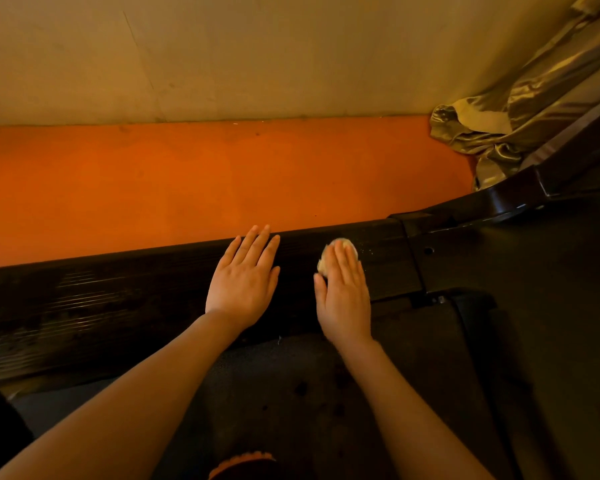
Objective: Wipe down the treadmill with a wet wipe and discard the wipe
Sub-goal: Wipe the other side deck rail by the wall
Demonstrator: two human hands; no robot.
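Flat, straight fingers of right hand [343, 292] press crumpled wet wipe [329, 256] onto ribbed treadmill rail [118, 299]

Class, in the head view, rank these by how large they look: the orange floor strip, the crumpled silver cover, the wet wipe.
1. orange floor strip
2. silver cover
3. wet wipe, mostly hidden under the right hand

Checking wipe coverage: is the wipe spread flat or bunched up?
Bunched up. The wipe shows as a small rounded wad beyond the fingertips of the flat right hand, which presses it on the treadmill side rail.
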